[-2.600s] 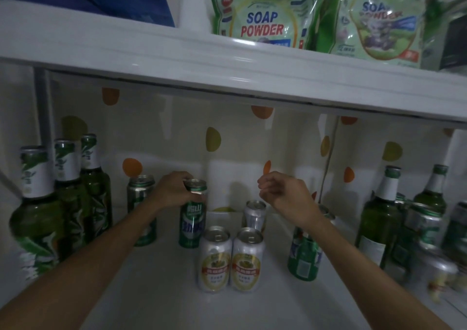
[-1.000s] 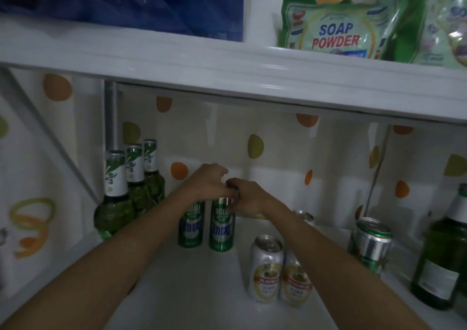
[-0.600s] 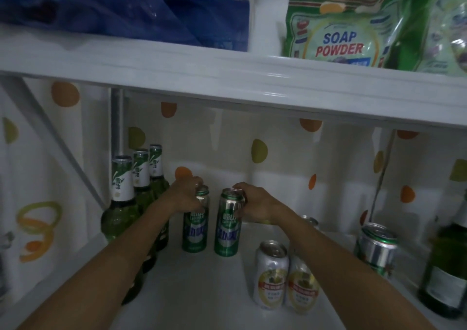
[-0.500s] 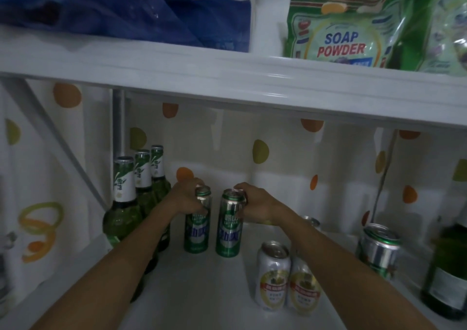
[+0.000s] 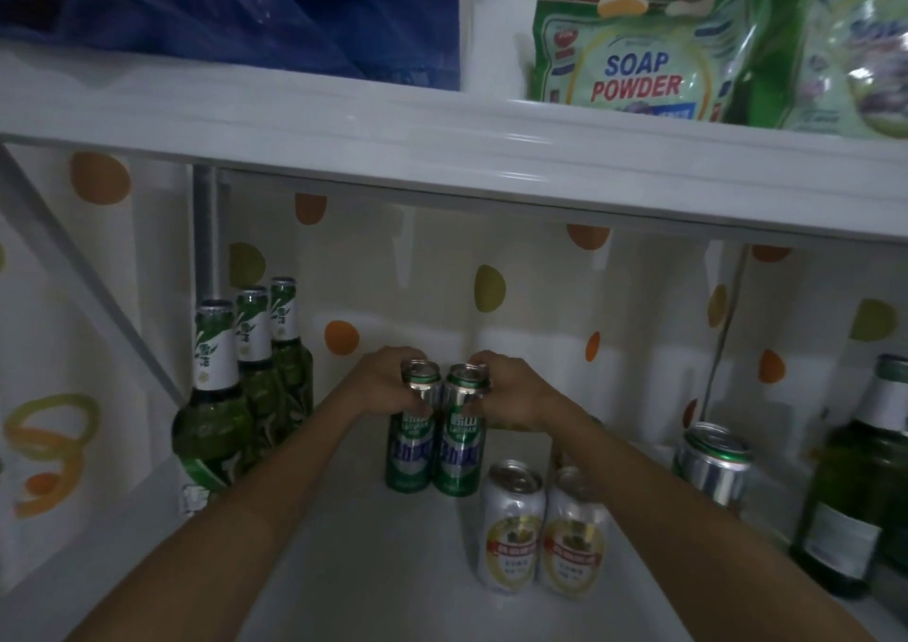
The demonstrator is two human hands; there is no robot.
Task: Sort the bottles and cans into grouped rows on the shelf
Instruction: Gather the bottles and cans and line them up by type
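hands: left hand (image 5: pixel 388 388) grips left green can (image 5: pixel 410 450), right hand (image 5: pixel 513 395) grips right green can (image 5: pixel 462 454) | change: cans now touching, earlier gap closed | place: middle of shelf (image 5: pixel 368 568), silver cans (image 5: pixel 511 528) at 5 o'clock

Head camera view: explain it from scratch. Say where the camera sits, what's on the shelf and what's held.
No machine here: a person sorts drinks with bare hands. One camera worn on their head looks forward and down, so the view is the person's own. The left hand grips the top of one green can; the right hand grips a second green can beside it, both upright on the white shelf. Left of them three green bottles stand in a row. Nearer the camera, to the right, stand two silver cans. Further right are another can and a dark bottle. The shelf above carries a soap powder bag and blue fabric.
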